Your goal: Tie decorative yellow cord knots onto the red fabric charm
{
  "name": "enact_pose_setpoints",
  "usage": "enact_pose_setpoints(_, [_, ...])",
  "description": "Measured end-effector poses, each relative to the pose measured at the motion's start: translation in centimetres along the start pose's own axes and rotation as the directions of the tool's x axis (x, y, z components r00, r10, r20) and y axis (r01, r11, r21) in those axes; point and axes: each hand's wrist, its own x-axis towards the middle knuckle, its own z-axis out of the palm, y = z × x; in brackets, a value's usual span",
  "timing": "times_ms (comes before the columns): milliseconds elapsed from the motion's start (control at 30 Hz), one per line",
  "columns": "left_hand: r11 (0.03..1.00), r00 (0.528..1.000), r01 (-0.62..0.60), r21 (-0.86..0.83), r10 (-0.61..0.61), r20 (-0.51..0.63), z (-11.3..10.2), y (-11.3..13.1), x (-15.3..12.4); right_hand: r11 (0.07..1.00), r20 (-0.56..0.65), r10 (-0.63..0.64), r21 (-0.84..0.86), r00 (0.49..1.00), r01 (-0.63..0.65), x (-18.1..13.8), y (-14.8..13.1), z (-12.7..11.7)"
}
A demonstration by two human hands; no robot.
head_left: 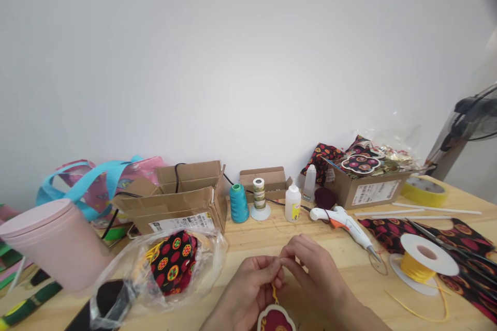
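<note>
At the table's front, my left hand (254, 289) is closed in a pinch on a yellow cord (275, 294). The cord runs down from its fingers to a scallop-edged pendant (276, 319), dark red with a cream rim, cut off by the bottom edge of the view. My right hand (316, 271) meets the left at the fingertips, thumb and finger pinched together. Whatever lies between those right fingertips is hidden. To the right stands a white spool (429, 253) wound with yellow cord, its loose end curling on the wood.
Left of my hands lie a plastic bag (212, 264) with patterned fabric and a pink tumbler (62, 248). Behind stand a cardboard box (174, 204), teal thread (238, 204), and a glue bottle (292, 204). A glue gun (347, 225), scissors (446, 243) and a filled box (349, 191) are rightward.
</note>
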Motion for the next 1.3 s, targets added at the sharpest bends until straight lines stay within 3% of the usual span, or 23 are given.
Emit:
enact_pose_setpoints(200, [0.985, 0.999, 0.028, -0.168, -0.023, 0.034, 0.0, -0.2, -0.2, 0.942, 0.017, -0.274, -0.194, 0.961, 0.272, 0.0, 0.2, -0.9])
enact_pose_setpoints(333, [0.975, 0.997, -0.019, -0.22, 0.034, 0.063, 0.2, -0.2, -0.2, 0.908, 0.017, -0.345, -0.247, 0.938, 0.339, -0.3, 0.2, -1.0])
enact_pose_setpoints(667, [0.958, 0.993, -0.083, -0.273, 0.102, 0.057, 0.6, -0.1, -0.1, 0.983, -0.154, -0.163, 0.055, 0.975, 0.173, -0.2, -0.3, -0.3])
enact_pose_setpoints(967, [0.97, 0.993, -0.066, -0.233, 0.086, 0.075, 0.6, 0.4, -0.4, 0.966, -0.025, 0.117, 0.234, 0.993, -0.108, 0.1, 0.1, -0.1])
enact_pose_setpoints(1300, [0.983, 0.989, -0.1, -0.155, 0.115, 0.095, 0.8, 0.6, -0.2, 0.907, 0.009, 0.243, 0.354, 0.97, -0.23, 0.4, -0.7, -0.4])
